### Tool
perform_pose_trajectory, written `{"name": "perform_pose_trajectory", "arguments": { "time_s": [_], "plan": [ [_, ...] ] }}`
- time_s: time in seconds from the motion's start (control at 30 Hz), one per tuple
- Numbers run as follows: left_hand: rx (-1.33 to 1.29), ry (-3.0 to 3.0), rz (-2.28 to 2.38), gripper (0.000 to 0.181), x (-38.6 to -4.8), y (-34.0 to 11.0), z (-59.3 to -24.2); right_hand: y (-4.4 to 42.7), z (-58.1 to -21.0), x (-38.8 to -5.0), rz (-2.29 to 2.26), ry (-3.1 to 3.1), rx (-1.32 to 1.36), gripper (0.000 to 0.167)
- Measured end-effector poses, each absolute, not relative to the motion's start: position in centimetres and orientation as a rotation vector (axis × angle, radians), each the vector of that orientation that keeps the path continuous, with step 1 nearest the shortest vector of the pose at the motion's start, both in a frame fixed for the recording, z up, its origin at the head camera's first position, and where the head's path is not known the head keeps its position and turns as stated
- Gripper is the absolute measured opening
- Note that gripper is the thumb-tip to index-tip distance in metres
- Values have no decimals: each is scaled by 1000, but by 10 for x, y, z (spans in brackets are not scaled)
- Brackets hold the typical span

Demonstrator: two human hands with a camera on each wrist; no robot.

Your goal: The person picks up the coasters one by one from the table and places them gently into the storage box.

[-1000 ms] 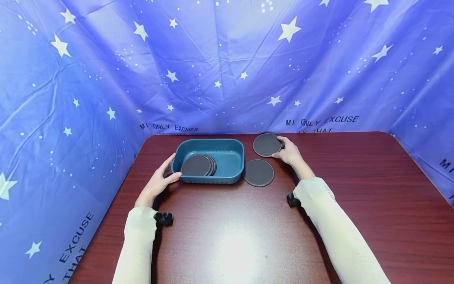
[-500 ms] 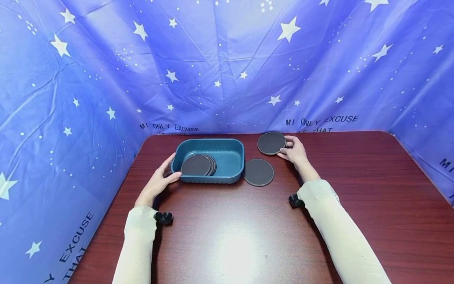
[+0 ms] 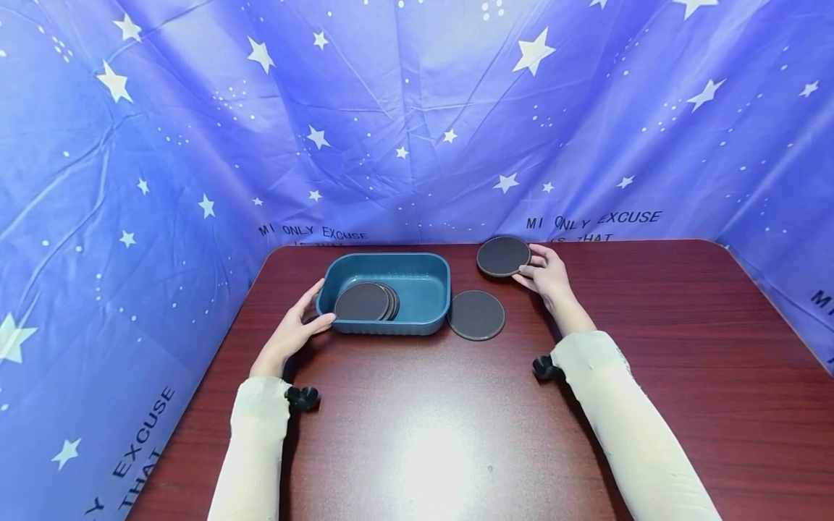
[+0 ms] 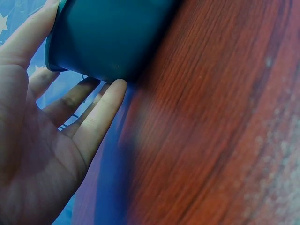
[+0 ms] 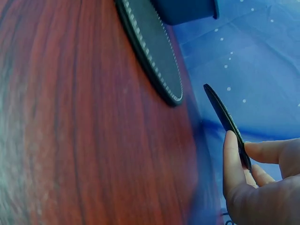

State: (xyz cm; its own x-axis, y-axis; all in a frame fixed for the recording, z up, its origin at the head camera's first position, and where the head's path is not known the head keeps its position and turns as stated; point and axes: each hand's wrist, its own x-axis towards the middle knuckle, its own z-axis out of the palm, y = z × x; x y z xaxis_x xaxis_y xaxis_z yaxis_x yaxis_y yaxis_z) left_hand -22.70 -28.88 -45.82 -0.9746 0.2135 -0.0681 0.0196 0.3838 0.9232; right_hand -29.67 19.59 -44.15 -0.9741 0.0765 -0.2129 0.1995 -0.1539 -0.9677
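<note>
In the head view my left hand (image 3: 288,336) holds the left end of a teal plastic container (image 3: 391,328), thumb at its near corner and fingers along its end wall. Inside, at the left, several round dark coasters (image 3: 360,302) lie in an overlapping pile. My right hand (image 3: 549,278) pinches another dark coaster (image 3: 504,256) by its right edge. The right wrist view shows this pinched coaster (image 5: 224,115) lifted and seen nearly edge-on, between thumb and fingers. One more coaster (image 3: 477,315), with pale edge stitching, lies flat on the table beside the container's right end.
The dark red wooden table (image 3: 365,405) reflects a bright glare near its front. A blue star-printed cloth (image 3: 404,108) hangs just behind the table's far edge and along its sides. A small black device (image 3: 546,367) sits at the right wrist, and a similar device (image 3: 302,398) at the left.
My right hand has moved a little to the right and away from me with the pinched coaster, which is farther from the coaster on the table. The left hand and container stay put.
</note>
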Motion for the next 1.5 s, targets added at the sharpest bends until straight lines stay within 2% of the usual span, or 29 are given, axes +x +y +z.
{"name": "perform_pose_trajectory", "arguments": {
  "time_s": [0.73, 1.5],
  "plan": [
    [218, 2542, 1560, 80, -227, -287, -456, 166, -418, -283, -2424, 1783, 132, 67],
    [200, 2567, 1536, 80, -226, -288, -458, 100, -407, -271, -2310, 1812, -61, 63]
  ]
}}
